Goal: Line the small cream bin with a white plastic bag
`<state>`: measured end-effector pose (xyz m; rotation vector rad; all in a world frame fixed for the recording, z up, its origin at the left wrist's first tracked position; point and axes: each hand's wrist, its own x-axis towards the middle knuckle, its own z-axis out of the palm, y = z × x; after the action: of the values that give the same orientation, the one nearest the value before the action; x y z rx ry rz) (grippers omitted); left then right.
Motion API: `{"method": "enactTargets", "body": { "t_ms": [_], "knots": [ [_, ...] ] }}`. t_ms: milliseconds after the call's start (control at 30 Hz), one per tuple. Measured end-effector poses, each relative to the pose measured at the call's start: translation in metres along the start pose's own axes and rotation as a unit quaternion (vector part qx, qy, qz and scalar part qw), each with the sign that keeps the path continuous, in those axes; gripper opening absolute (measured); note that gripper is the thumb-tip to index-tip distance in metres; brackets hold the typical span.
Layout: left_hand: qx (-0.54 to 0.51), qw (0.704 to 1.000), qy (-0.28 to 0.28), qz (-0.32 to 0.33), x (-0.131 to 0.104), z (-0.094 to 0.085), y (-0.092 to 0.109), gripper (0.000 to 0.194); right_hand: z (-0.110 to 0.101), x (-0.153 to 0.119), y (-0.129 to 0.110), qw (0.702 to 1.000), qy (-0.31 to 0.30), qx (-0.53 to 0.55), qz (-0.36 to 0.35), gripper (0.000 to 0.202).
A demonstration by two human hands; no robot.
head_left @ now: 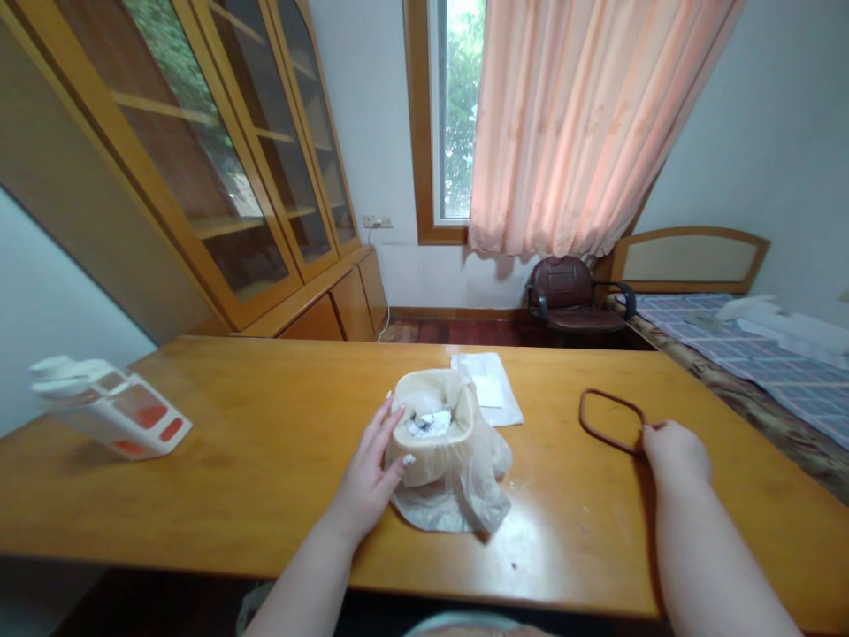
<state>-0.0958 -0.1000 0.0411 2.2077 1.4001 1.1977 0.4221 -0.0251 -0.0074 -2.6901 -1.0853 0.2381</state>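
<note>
A small trash bin [431, 462] stands upright on the wooden table, lined with a thin whitish plastic bag [457, 500] that is folded over its rim and hangs down outside. White crumpled scraps [431, 424] lie inside. Against the bin's left side rests my left hand [375, 473], fingers spread, touching the bag. Over at the right, my right hand [673, 451] pinches the near right corner of a brown rounded-square ring [603, 435], which lies at or just above the tabletop. Some of the right fingers are hidden behind the hand.
Behind the bin lies a flat white packet [500, 411]. A white container with orange parts [123, 411] stands at the table's left. Beyond the table [265, 425] are a glass-door cabinet [265, 177], a brown chair [570, 292] and a bed [743, 323].
</note>
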Motion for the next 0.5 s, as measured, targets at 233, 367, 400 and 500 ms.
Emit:
{"method": "enactTargets", "body": {
  "t_ms": [233, 367, 400, 500],
  "knots": [
    [0.022, 1.0, 0.009, -0.006, 0.007, 0.003, 0.0, 0.03, -0.001, -0.003, -0.004, 1.0, -0.006, -0.011, 0.0, 0.031],
    [0.015, 1.0, -0.003, -0.026, 0.007, 0.002, 0.005, 0.03, -0.006, -0.01, -0.011, 1.0, -0.008, 0.008, -0.014, 0.026],
    [0.013, 0.999, -0.007, -0.03, 0.006, 0.001, 0.006, 0.031, -0.009, -0.013, -0.014, 1.0, 0.003, 0.022, -0.022, 0.026],
    [0.005, 0.999, -0.012, -0.034, 0.003, -0.004, 0.009, 0.043, -0.026, -0.032, -0.033, 0.992, 0.074, 0.085, -0.048, 0.029]
  ]
}}
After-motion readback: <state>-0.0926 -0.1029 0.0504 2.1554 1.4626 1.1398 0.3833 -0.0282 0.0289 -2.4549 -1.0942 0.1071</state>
